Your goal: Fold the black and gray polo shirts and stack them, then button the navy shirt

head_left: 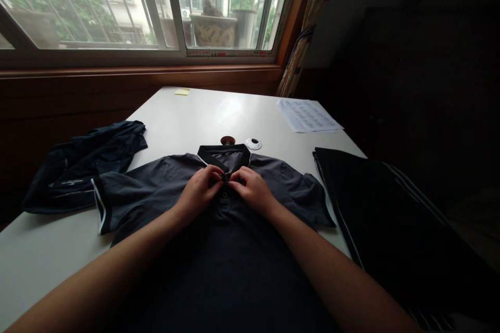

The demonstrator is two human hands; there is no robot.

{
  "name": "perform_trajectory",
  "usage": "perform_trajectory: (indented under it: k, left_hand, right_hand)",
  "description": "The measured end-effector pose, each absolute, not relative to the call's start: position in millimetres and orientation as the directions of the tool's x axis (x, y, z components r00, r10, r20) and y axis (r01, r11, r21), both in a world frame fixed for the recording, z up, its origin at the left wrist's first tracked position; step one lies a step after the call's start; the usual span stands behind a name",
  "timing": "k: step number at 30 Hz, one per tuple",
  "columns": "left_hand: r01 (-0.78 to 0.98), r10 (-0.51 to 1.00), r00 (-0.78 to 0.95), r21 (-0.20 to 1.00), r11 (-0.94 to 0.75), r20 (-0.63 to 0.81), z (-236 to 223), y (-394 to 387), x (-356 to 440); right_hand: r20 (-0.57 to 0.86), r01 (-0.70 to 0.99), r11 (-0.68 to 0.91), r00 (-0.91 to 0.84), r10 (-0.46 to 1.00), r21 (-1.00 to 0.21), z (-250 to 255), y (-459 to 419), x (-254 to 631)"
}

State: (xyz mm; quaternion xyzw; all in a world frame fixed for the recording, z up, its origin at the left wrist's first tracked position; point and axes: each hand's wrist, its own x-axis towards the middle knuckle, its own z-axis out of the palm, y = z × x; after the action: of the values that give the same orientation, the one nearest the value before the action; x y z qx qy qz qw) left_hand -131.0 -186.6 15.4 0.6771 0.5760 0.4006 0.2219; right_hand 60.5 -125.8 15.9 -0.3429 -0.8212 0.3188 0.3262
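Dark grey short-sleeved polo shirt with black collar (219, 250) lies flat, front up, on white table (195, 114), collar away from the person, long axis running straight out from the body; left hand (199, 190) and right hand (253, 190) meet at the button placket just below the collar, fingertips pinched together on the top button area, both equally near, one either side of the centreline; a lower button (225, 194) shows between them; crumpled dark navy garment (84, 164) lies to the left, black folded garment with white stripes (390, 208) to the right, both apart from the shirt; printed paper sheets (308, 114) at far right.
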Motion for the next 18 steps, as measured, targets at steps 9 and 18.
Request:
perform_trajectory:
  k: [9, 18]
  left_hand:
    - [0.606, 0.956, 0.016, 0.758, -0.242, 0.293, 14.1, -186.5, -131.8]
    - [0.625, 0.955, -0.001, 0.746, -0.23, 0.296, 17.3, -187.3, -130.5]
  right_hand:
    - [0.321, 0.344, 0.563, -0.554, 0.768, -0.751, 15.4, -125.2, 61.3]
    - [0.328, 0.345, 0.572, -0.557, 0.763, -0.744, 14.7, -124.9, 61.7]
